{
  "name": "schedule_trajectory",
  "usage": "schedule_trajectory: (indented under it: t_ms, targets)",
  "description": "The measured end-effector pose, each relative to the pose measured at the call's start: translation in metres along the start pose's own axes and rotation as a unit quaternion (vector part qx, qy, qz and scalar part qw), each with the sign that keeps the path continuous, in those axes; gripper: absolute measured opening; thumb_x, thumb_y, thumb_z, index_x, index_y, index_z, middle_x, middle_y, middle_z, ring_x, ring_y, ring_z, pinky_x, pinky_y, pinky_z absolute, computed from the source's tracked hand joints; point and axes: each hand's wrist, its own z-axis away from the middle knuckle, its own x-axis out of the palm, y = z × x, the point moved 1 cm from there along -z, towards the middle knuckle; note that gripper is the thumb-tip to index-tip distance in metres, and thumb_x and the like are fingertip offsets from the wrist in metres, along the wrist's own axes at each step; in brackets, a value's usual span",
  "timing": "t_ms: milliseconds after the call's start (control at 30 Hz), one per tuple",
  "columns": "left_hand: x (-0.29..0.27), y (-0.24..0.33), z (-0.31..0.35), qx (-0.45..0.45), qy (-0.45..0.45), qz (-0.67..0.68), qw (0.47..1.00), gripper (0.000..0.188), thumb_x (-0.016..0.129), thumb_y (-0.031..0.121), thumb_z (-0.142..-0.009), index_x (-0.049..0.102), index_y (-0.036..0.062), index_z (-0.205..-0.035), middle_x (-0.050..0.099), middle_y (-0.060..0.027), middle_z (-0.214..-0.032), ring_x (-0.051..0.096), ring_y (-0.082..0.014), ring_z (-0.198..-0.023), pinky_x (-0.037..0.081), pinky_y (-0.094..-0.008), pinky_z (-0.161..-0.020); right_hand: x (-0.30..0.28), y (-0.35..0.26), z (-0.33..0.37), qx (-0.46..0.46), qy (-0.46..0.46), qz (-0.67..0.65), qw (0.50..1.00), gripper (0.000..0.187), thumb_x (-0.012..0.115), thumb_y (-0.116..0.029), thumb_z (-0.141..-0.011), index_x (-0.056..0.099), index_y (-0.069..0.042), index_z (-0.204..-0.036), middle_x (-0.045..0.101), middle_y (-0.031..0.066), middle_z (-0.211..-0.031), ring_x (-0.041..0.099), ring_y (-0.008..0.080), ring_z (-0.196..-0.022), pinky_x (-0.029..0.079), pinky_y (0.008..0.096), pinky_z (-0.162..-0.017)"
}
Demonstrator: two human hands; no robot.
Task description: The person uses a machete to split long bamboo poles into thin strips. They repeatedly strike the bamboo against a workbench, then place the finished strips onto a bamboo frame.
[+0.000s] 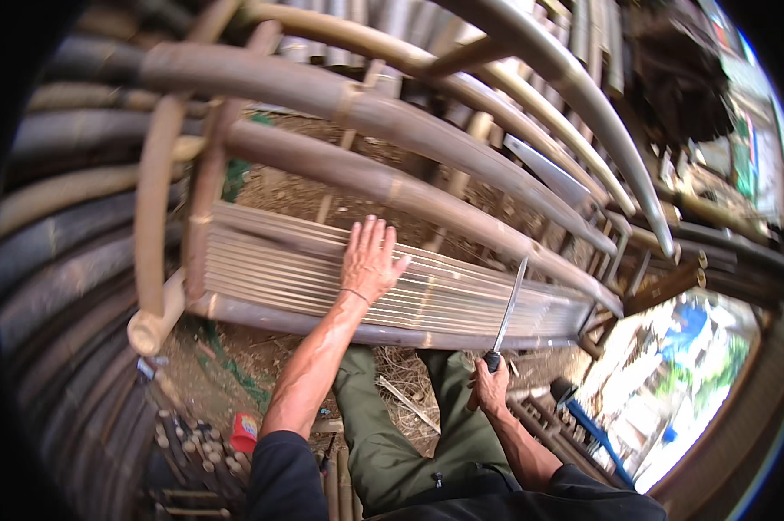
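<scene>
A long bamboo bench (374, 304) stretches across in front of me, its seat made of thin parallel slats. My left hand (373, 260) lies flat on the slats left of the middle, fingers stretched out and holding nothing. A thin dark band circles that wrist. To the right, my right hand (489, 385) is closed round the dark handle of a knife (512, 302). Its long narrow blade points up and away from me, over the slats, with the tip near the bench's thick bamboo rail (392, 184). Whether the blade touches the bench I cannot tell.
Dark bamboo poles (70, 247) are stacked at the left. Beyond the rails rests a grey saw-like blade (548, 174). A red container (244, 431) sits at lower left near cut bamboo ends (202, 447). A blue-handled tool (598, 434) with a dark head leans at lower right.
</scene>
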Motion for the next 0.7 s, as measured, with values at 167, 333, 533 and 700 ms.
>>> schedule_trajectory:
  t_ms: [167,333,533,700]
  targets:
    - [0.036,0.029,-0.014,-0.024,-0.016,-0.094,0.995,0.069,0.042,0.056,-0.093,0.046,0.0039,-0.137,0.044,-0.0173,-0.142,0.032,-0.0338,-0.138,0.015,-0.0552,-0.114,-0.066,0.064,-0.014,0.160,0.124,-0.113,0.973,0.020,0.061,-0.021,-0.089,0.049,-0.006,-0.082,0.050,0.0041,-0.062,0.052,0.0161,-0.044,0.045,0.0319,-0.038]
    - [0.045,0.025,-0.010,-0.013,-0.015,-0.149,0.989,0.071,0.038,0.060,-0.093,0.040,0.0099,-0.143,0.044,-0.0152,-0.142,0.033,-0.0330,-0.137,0.013,-0.0562,-0.114,-0.098,0.085,-0.066,0.087,0.301,-0.230,0.921,0.024,0.061,-0.025,-0.094,0.047,-0.006,-0.088,0.048,0.0033,-0.062,0.051,0.0152,-0.044,0.044,0.0305,-0.038]
    - [0.058,0.019,-0.014,-0.005,-0.059,-0.230,0.971,0.072,0.045,0.055,-0.092,0.032,0.0109,-0.147,0.040,-0.0157,-0.143,0.030,-0.0337,-0.137,0.012,-0.0576,-0.114,-0.039,0.156,-0.155,0.001,0.362,0.056,0.930,0.033,0.061,-0.027,-0.090,0.049,0.001,-0.102,0.064,0.0240,-0.082,0.065,0.0411,-0.075,0.052,0.0470,-0.069]
    - [0.063,0.017,-0.015,-0.010,-0.055,-0.251,0.966,0.070,0.051,0.049,-0.091,0.033,0.0084,-0.145,0.039,-0.0179,-0.142,0.030,-0.0355,-0.135,0.012,-0.0586,-0.114,-0.033,0.142,-0.164,0.170,0.175,0.052,0.968,0.040,0.063,-0.030,-0.086,0.051,0.002,-0.107,0.064,0.0291,-0.094,0.061,0.0472,-0.093,0.048,0.0502,-0.081]
